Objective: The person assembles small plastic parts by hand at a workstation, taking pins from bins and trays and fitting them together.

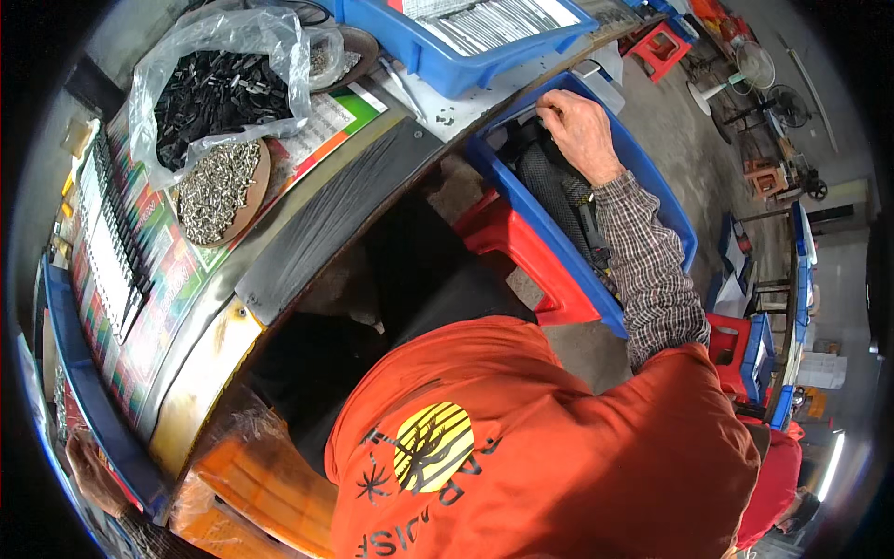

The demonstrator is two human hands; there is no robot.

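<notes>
My right hand (579, 132) is over the far end of a deep blue bin (663, 210) on my right. Its fingers are bent and drawn together; anything between them is too small or hidden to make out. Inside the bin lie dark pieces and a black mesh-like bundle (549, 186). At the far lower left, my left hand (93, 473) is beside a long blue tray (88, 363), and its fingers are mostly hidden near the picture's rim. A rack of thin black parts (110, 238) along a white strip lies on the table, nearer to that hand.
A clear plastic bag of black parts (219, 98) and a round dish of small metal pieces (219, 191) stand on the table. Another blue tray (456, 65) holds rows of thin strips. Below the bin is a red stool (521, 252); fans (752, 65) stand farther off.
</notes>
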